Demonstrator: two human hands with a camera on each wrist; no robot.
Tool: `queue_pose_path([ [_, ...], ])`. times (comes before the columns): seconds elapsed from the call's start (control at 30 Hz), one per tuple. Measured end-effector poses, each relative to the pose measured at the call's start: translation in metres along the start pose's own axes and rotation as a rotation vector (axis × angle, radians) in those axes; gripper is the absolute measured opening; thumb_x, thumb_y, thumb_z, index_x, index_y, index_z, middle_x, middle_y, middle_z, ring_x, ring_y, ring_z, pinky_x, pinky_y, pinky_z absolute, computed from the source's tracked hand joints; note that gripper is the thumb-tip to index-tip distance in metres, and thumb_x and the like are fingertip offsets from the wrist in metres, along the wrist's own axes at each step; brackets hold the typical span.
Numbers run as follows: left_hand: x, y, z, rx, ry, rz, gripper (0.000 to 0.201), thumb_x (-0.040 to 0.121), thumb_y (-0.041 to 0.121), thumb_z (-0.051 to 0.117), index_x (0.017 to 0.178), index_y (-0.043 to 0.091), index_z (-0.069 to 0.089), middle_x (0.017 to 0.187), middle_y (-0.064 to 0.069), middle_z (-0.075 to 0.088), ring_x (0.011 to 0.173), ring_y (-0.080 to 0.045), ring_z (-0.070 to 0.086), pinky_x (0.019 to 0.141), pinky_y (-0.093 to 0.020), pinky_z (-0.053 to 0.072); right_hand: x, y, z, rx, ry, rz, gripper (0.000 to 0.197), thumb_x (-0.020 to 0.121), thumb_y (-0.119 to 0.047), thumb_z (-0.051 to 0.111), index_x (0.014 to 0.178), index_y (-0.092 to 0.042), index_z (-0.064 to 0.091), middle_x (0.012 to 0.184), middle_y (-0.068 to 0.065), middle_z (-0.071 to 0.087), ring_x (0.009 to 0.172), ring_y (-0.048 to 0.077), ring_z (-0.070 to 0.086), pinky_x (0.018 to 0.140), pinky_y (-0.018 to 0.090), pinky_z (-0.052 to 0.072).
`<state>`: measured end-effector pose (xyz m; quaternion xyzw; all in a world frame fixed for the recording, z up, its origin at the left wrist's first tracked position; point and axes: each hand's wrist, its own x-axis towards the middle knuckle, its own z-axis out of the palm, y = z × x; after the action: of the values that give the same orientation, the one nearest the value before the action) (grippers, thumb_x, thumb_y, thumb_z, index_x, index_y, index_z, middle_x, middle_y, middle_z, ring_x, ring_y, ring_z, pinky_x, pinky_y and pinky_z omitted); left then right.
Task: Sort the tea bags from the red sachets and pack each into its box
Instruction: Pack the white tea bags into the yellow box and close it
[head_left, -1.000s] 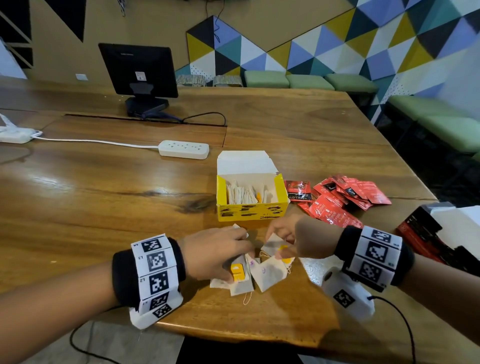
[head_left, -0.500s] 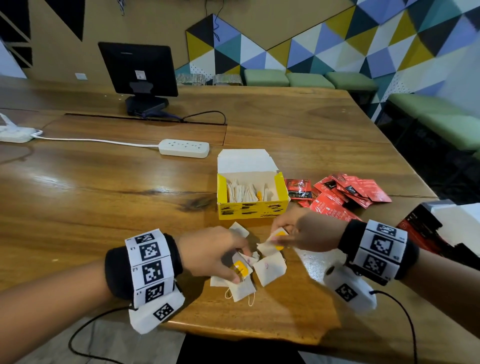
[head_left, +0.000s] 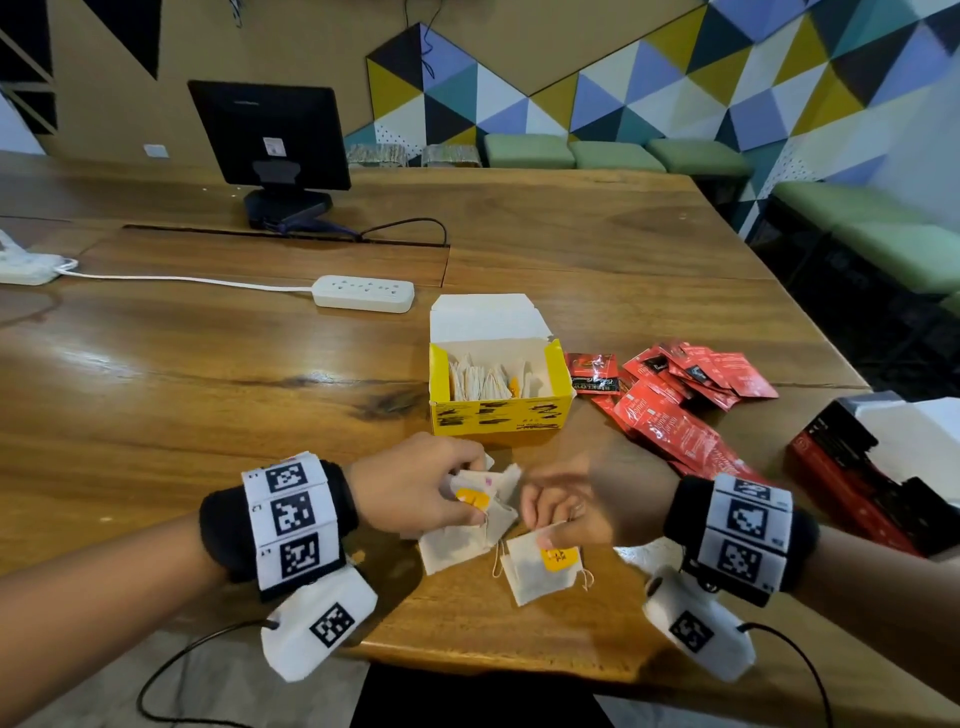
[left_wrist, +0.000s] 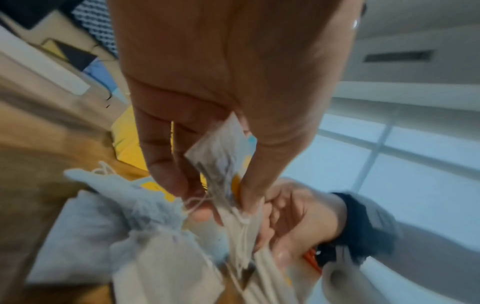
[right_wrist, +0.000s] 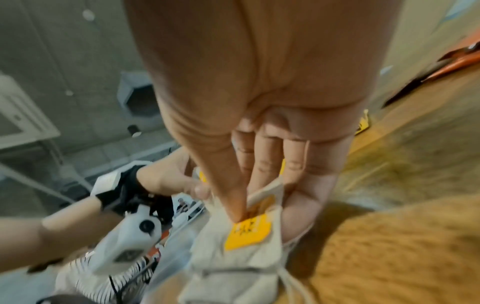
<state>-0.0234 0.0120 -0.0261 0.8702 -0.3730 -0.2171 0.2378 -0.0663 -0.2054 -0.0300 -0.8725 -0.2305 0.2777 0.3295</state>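
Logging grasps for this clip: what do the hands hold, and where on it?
Left hand pinches a bunch of tea bags near their tops. Right hand pinches one tea bag at its top edge, by the yellow tag.

Black fabric wristbands (head_left: 221, 540) on both bare forearms — white square-coded marker panels (head_left: 293, 517) wrapped over, white camera pods (head_left: 319, 623) beneath, black cables (head_left: 171, 670) trailing.

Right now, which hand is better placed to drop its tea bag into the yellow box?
Left, marginally. The left hand grips its tea bags just below the yellow box; the right hand pinches a tea bag lower and further right.
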Motion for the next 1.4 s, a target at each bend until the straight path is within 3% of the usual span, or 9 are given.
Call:
queue_pose_path([
  [0.2, -0.009, -0.007, -0.004, -0.226, -0.106, -0.082, 0.025, 0.083, 0.021, 0.067, 0.103, 0.007, 0.064, 0.097, -0.007, 0.069, 0.082, -0.013, 0.065, 0.071, -0.031, 0.051, 0.005, -0.006, 0.008, -0.317, -0.037, 0.063, 0.05, 0.072, -0.042, 0.075, 0.113, -0.024, 0.053, 0.097, -0.014, 0.051, 0.076, -0.003, 0.045, 0.064, 0.008, 0.035],
  [0.3, -0.014, -0.012, 0.002, -0.169, -0.178, -0.146, 0.026, 0.085, 0.027, 0.065, 0.102, 0.009, 0.064, 0.092, -0.005, 0.069, 0.072, -0.009, 0.063, 0.066, -0.03, 0.052, 0.01, -0.005, 0.014, -0.345, -0.076, 0.101, 0.045, 0.071, -0.04, 0.077, 0.105, -0.021, 0.056, 0.097, -0.009, 0.051, 0.087, 0.011, 0.049, 0.072, 0.02, 0.041],
  [0.4, -0.015, -0.011, 0.008, 0.109, -0.135, -0.158, 0.03, 0.084, 0.041, 0.062, 0.099, 0.015, 0.065, 0.1, -0.004, 0.066, 0.086, -0.017, 0.061, 0.079, -0.042, 0.051, 0.014, -0.005, 0.016, -0.393, -0.092, 0.089, 0.036, 0.069, -0.042, 0.078, 0.089, -0.025, 0.052, 0.086, -0.012, 0.046, 0.081, 0.011, 0.045, 0.064, 0.019, 0.036],
  [0.53, -0.014, -0.005, 0.011, 0.301, -0.123, -0.2, 0.038, 0.084, 0.051, 0.055, 0.099, 0.017, 0.062, 0.101, -0.001, 0.051, 0.089, -0.016, 0.048, 0.08, -0.035, 0.045, 0.013, -0.006, 0.014, -0.38, -0.113, 0.102, 0.038, 0.074, -0.037, 0.075, 0.099, -0.017, 0.056, 0.096, -0.005, 0.05, 0.088, 0.014, 0.046, 0.076, 0.03, 0.041],
  [0.63, -0.014, -0.003, 0.01, 0.432, -0.145, -0.232, 0.045, 0.085, 0.057, 0.049, 0.101, 0.017, 0.061, 0.102, 0.0, 0.052, 0.09, -0.016, 0.05, 0.08, -0.034, 0.047, 0.009, -0.006, 0.007, -0.291, -0.132, 0.121, 0.028, 0.076, -0.036, 0.074, 0.085, -0.033, 0.047, 0.09, -0.01, 0.049, 0.081, 0.011, 0.048, 0.074, 0.027, 0.042],
  [0.77, -0.015, -0.005, 0.01, 0.473, -0.104, -0.243, 0.054, 0.078, 0.067, 0.05, 0.096, 0.017, 0.058, 0.096, 0.0, 0.054, 0.081, -0.015, 0.05, 0.07, -0.031, 0.044, 0.017, -0.01, -0.011, -0.24, -0.019, 0.075, 0.027, 0.074, -0.037, 0.075, 0.086, -0.028, 0.052, 0.079, -0.017, 0.051, 0.069, 0.0, 0.049, 0.059, 0.018, 0.037],
  [0.87, -0.017, -0.004, 0.01, 0.413, -0.058, -0.224, 0.06, 0.071, 0.068, 0.058, 0.107, 0.02, 0.051, 0.1, 0.003, 0.051, 0.084, -0.013, 0.049, 0.07, -0.027, 0.044, 0.028, -0.013, -0.016, -0.157, 0.052, 0.092, 0.026, 0.071, -0.035, 0.077, 0.08, -0.034, 0.052, 0.084, -0.017, 0.059, 0.081, 0.006, 0.058, 0.071, 0.024, 0.048],
  [1.07, -0.021, 0.001, 0.023, 0.445, 0.029, -0.126, 0.054, 0.078, 0.049, 0.064, 0.121, 0.023, 0.045, 0.114, 0.003, 0.044, 0.101, -0.016, 0.048, 0.08, -0.031, 0.047, 0.057, -0.024, -0.026, -0.204, 0.184, 0.088, 0.024, 0.072, -0.031, 0.078, 0.088, -0.02, 0.063, 0.099, -0.002, 0.065, 0.097, 0.015, 0.058, 0.089, 0.034, 0.046],
  [1.4, -0.026, 0.001, 0.026, 0.438, -0.069, -0.042, 0.047, 0.087, 0.034, 0.06, 0.128, 0.019, 0.04, 0.129, 0.001, 0.046, 0.115, -0.019, 0.049, 0.09, -0.033, 0.045, 0.091, -0.034, -0.012, -0.617, -0.042, 0.045, 0.055, 0.081, -0.026, 0.069, 0.132, -0.018, 0.049, 0.13, 0.004, 0.056, 0.117, 0.023, 0.052, 0.098, 0.035, 0.042],
])
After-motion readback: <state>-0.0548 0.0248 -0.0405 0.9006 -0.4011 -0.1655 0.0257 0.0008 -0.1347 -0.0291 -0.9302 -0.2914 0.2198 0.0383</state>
